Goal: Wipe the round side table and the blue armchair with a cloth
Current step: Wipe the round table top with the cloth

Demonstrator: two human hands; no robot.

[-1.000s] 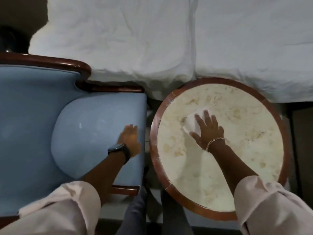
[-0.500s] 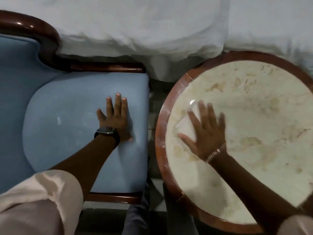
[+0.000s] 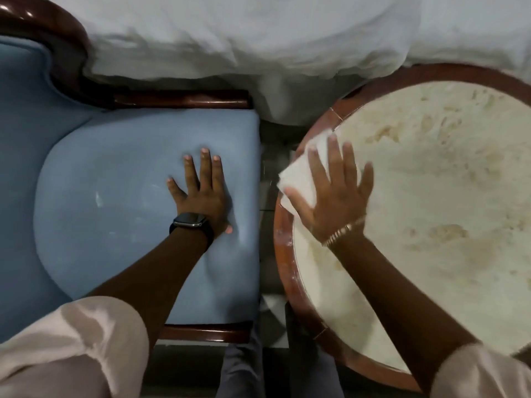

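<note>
White cloth (image 3: 298, 179), pressed flat under my right hand (image 3: 333, 196) at table (image 3: 283, 254) rim; left hand (image 3: 201, 193) open on armchair (image 3: 115, 196). Advise even pressure, overlapping strokes.

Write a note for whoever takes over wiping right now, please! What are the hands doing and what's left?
Right hand: spread flat, pressing the cloth on the table at its left rim, nearest the chair.
Left hand: flat and empty on the chair seat, with no cloth.
Done: table wiping is under way; how much is covered, the picture cannot tell.
Left: finish the table top and rim, then wipe the chair. The seat shows pale smudges.
</note>
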